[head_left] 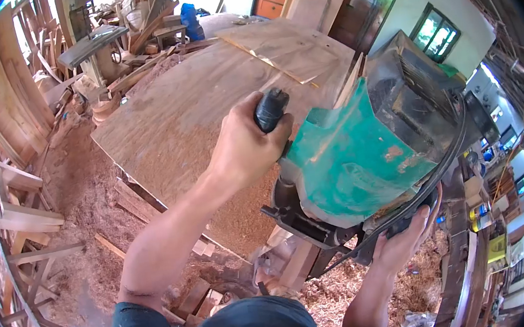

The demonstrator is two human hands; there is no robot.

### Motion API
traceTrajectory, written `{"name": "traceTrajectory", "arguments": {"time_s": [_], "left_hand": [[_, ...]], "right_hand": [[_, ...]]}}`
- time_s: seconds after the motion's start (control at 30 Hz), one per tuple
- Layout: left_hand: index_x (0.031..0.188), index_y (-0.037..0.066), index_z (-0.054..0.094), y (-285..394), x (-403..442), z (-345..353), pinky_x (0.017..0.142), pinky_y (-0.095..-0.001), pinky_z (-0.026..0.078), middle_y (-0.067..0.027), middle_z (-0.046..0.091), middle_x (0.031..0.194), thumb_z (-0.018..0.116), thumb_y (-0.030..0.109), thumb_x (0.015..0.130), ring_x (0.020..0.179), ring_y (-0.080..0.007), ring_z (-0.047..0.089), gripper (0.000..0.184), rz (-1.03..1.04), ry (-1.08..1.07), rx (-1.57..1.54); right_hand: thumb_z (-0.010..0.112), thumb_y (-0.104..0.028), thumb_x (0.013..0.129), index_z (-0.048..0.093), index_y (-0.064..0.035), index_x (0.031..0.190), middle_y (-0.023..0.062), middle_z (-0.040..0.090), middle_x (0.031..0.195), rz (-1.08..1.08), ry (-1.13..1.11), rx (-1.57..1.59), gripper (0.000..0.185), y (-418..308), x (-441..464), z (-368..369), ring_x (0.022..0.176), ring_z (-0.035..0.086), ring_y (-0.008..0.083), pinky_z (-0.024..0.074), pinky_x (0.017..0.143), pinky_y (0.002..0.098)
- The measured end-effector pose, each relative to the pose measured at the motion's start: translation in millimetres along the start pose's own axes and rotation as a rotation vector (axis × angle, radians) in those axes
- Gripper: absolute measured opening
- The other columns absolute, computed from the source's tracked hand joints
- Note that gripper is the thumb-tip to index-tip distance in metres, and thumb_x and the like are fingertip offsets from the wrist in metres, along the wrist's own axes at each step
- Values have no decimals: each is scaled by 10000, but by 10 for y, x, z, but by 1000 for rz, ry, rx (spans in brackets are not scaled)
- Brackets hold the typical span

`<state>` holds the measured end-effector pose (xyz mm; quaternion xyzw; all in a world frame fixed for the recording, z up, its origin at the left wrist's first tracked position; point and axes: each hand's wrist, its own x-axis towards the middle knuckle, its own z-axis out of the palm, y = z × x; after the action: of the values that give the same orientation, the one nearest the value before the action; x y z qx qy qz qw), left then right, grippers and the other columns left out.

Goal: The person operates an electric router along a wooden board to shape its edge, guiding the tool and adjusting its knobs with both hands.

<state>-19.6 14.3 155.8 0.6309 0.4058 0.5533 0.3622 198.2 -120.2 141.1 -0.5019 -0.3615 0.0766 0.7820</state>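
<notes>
A large green and black power tool [355, 159] fills the right of centre, tilted, above the near right part of a wooden board table. My left hand [249, 139] is wrapped round its black side handle [271, 109]. Lower right, my right hand [406, 237] grips a black handle on the tool's other side, partly hidden by the body and a black cable [450, 171]. The tool's underside shows a dark metal base [303, 217]. Sawdust covers the near part of the plywood tabletop [173, 122].
A thin wooden strip [270, 62] lies across the tabletop's far part. A machine with a flat metal top [92, 46] stands at the upper left, among wood scraps. Wooden frames [25, 210] stand on the left. Shavings [354, 295] cover the floor.
</notes>
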Motion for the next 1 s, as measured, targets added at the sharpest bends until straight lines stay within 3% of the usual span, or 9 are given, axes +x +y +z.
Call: {"name": "traceTrajectory", "arguments": {"time_s": [0.17, 0.27, 0.37, 0.47, 0.57, 0.67, 0.7, 1.0], "left_hand": [[965, -30, 600, 46, -25, 9, 609, -348, 478, -117, 610, 683, 679, 209, 838, 627, -169, 584, 282, -45, 1, -14], [1022, -29, 625, 78, -26, 0, 649, -293, 480, -32, 621, 775, 696, 163, 868, 719, -90, 551, 256, -55, -2, 24], [1019, -27, 623, 70, -22, -5, 651, -297, 480, -40, 623, 779, 697, 164, 867, 718, -93, 547, 256, -71, -5, 33], [1017, -28, 617, 116, -4, -18, 651, -298, 479, -48, 620, 775, 690, 155, 862, 718, -99, 544, 251, -45, -15, 103], [1011, -28, 614, 41, 37, 23, 653, -301, 477, -57, 617, 774, 682, 160, 856, 713, -107, 540, 254, -32, 3, 60], [1011, -26, 614, -8, 119, 88, 658, -305, 478, -59, 616, 776, 675, 170, 854, 715, -111, 541, 259, -28, 13, 26], [1011, -27, 614, -9, 134, 99, 660, -306, 478, -60, 615, 776, 674, 172, 853, 717, -111, 541, 261, -29, 16, 34], [1003, -26, 610, 26, 195, 142, 660, -304, 466, -64, 607, 779, 659, 175, 851, 713, -118, 532, 256, -8, 12, 48]], "right_hand": [[581, -535, 890, 364, -94, 1455, 140, 476, 1343, -21, -20, -21, 749, -28, -21, -21, 1085, 563, 209, 533, 600, 239], [569, -534, 901, 353, -82, 1462, 139, 480, 1341, -93, -11, -2, 752, 137, 34, -96, 1130, 539, 217, 539, 738, 277], [549, -457, 914, 365, -95, 1463, 136, 486, 1335, -81, -13, 27, 683, 238, 42, -176, 1183, 504, 228, 479, 912, 320], [559, -247, 877, 383, -99, 1458, 133, 481, 1344, 53, 1, 101, 624, 132, -12, -144, 1200, 488, 230, 469, 918, 323], [493, -26, 787, 398, -120, 1453, 117, 508, 1259, 4, 57, 12, 680, 171, 78, -63, 986, 568, 185, 516, 638, 246], [433, 78, 732, 404, -146, 1452, 92, 523, 1124, 36, -20, 55, 754, 42, 109, 62, 745, 539, 114, 404, 423, 189], [406, 88, 729, 404, -171, 1454, 67, 513, 1007, 12, -22, 22, 770, 67, 143, 80, 629, 467, 75, 351, 383, 186], [448, 40, 761, 350, -157, 1482, 30, 531, 845, 41, -63, 59, 754, 43, 202, 121, 524, 429, 59, 344, 397, 200]]}}
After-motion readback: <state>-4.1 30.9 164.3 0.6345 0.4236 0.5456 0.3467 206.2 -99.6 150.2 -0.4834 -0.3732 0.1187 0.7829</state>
